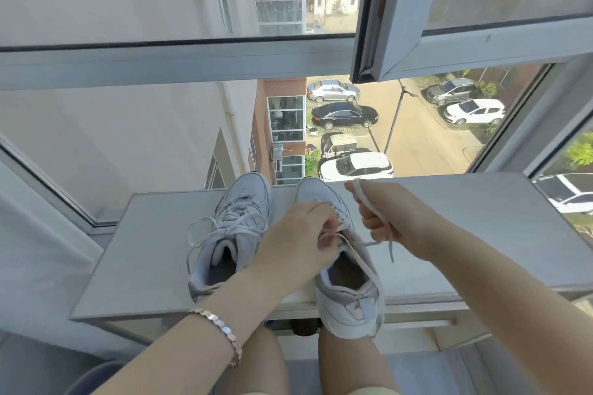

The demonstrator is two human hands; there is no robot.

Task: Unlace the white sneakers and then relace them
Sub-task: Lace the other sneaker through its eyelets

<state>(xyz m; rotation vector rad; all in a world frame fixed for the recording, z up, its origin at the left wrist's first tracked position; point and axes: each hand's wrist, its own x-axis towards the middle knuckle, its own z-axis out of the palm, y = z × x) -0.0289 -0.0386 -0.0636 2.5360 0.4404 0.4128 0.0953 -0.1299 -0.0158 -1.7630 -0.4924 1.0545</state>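
Both white sneakers sit side by side on the grey window ledge (144, 250), toes pointing at the glass. The left sneaker (229, 234) is laced, with its loose loops spilling over the side and onto the ledge. The right sneaker (349, 295) lies just beside it, and its heel hangs over the ledge's near edge above your knees.

Your left hand (298, 240) reaches across to the right sneaker and rests on its tongue area. The fingers are curled in and seem to pinch the lace (364, 197) at the eyelets, but the hand covers the exact spot, so you cannot tell which eyelet.

Your right hand (385, 218) is just to the right of that shoe, closed in a fist around the same lace. A loop stands up above the knuckles, a taut stretch runs back to the shoe, and the free end dangles below the hand.

A metal bracelet (221, 333) circles your left wrist.
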